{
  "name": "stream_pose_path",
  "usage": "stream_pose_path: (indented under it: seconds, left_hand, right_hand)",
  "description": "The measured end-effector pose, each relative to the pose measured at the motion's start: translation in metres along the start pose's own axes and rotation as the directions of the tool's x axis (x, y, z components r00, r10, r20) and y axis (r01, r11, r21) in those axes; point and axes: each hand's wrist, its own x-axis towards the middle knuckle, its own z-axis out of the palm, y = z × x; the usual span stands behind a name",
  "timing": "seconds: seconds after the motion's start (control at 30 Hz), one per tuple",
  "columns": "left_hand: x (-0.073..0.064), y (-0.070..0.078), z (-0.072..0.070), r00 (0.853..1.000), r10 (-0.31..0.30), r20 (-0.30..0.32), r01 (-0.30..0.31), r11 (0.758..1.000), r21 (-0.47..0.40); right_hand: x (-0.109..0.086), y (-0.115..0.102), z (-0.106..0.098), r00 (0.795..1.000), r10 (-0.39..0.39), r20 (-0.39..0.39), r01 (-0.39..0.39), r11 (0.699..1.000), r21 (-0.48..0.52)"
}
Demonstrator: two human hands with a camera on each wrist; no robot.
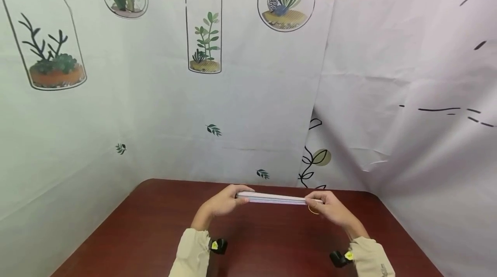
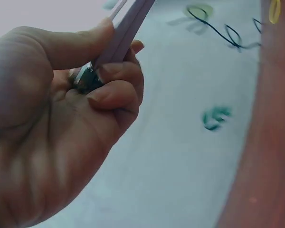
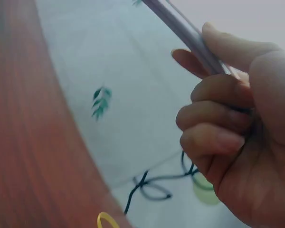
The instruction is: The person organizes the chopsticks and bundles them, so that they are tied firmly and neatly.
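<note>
A thin white book-like stack [image 1: 272, 199] is held up level between both hands, its layered edge facing the head camera. At its left end, my left hand [image 1: 225, 201] grips it with the thumb on one side and curled fingers on the other. A small dark, shiny piece [image 2: 88, 80] shows at that end, in the left hand's curled fingers. The right end is pinched by my right hand [image 1: 328, 206] between thumb and index finger; its other fingers curl toward the palm in the right wrist view. The stack's broad faces are hidden.
Below the hands lies a dark red wooden table [image 1: 155, 234] with rounded back corners. A thin yellow loop [image 1: 313, 210] shows just under the right hand. White cloth [image 1: 252, 108] printed with plants surrounds the table. Black wrist cameras [image 1: 220, 246] sit at both sleeves.
</note>
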Motion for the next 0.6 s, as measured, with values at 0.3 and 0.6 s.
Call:
stream_pose_path:
  seconds: [0.3, 0.6]
  left_hand:
    - [-0.016, 0.076, -0.011, 0.976, 0.151, -0.155, -0.133, 0.983, 0.125]
    - [-0.03, 0.108, -0.009, 0.882, 0.394, -0.259, -0.31, 0.898, 0.311]
  right_hand:
    - [-0.005, -0.065, -0.016, 0.98, -0.189, -0.062, 0.196, 0.969, 0.147]
    - [-0.031, -0.113, -0.021, 0.975, -0.2, -0.102, 0.205, 0.978, 0.044]
